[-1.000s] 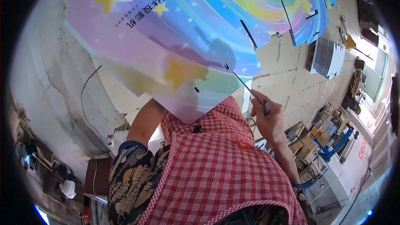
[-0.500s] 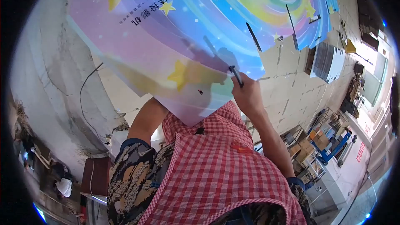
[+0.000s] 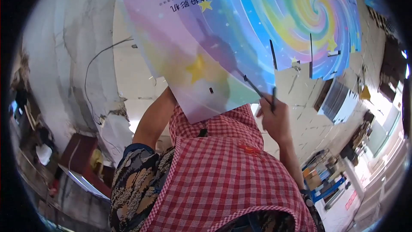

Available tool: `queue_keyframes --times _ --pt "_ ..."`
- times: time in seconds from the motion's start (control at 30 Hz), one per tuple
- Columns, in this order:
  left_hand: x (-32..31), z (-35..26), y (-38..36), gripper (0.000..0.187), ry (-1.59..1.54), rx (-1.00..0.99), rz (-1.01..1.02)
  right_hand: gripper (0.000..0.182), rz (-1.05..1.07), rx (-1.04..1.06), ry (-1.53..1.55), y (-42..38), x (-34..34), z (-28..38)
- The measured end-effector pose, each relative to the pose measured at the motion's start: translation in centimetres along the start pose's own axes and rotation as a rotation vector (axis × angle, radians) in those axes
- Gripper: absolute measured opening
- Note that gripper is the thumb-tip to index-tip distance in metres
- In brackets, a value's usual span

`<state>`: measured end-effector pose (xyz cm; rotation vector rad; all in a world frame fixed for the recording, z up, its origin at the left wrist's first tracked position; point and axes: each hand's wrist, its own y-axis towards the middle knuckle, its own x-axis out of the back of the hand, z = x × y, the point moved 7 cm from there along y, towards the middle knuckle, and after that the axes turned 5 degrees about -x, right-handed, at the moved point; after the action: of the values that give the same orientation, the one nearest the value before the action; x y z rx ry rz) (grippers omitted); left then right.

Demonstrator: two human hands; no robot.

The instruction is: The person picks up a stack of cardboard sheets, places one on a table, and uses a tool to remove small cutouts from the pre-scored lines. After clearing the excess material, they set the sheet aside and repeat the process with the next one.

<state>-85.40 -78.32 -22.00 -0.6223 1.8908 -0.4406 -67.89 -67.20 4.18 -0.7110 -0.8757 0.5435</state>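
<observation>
A large printed sheet (image 3: pixel 171 38) with a pastel swirl, yellow stars and dark lettering spreads in front of me, its near corner over my checked apron. My right hand (image 3: pixel 277 118) is closed around a dark, pen-like tool (image 3: pixel 274 99) beside the sheet's right edge. A thin dark strip (image 3: pixel 254 87) runs from these fingers across the print. My left forearm (image 3: pixel 152 118) reaches under the sheet, which hides the left hand. Near the corner the print has a small dark slot (image 3: pixel 211 90).
Behind on the right lies a stack of sheets (image 3: pixel 338 101). Dark slots cut the print's far right part. A black cable (image 3: pixel 87 71) curves at the left, above a dark red box (image 3: pixel 79 157). Boxes and a blue cart (image 3: pixel 328 191) stand at the lower right.
The view has turned, and the print appears further right. My right hand has moved right and down in view, off the print. The thin dark strip now shows extending from its fingers.
</observation>
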Motion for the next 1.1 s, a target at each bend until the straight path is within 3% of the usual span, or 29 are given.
queue_keyframes --times 0.1,0.3,0.63,1.1 --pt "0.7 0.8 -1.9 0.048 -0.101 -0.088 -0.130 0.025 0.128 -0.033 0.087 -1.6 3.3 0.1" --pt "-1.3 7.4 -7.2 0.047 -0.478 -0.246 -0.284 0.026 0.181 -0.007 -0.084 1.5 7.6 -1.8" --pt "-10.0 11.2 -4.6 0.046 -0.815 -0.534 -0.073 0.026 0.277 0.158 -0.192 3.2 8.2 1.4" --pt "-10.4 9.9 -4.6 0.045 -0.821 -0.635 -0.033 0.027 0.400 0.381 -0.318 3.1 7.2 2.5"
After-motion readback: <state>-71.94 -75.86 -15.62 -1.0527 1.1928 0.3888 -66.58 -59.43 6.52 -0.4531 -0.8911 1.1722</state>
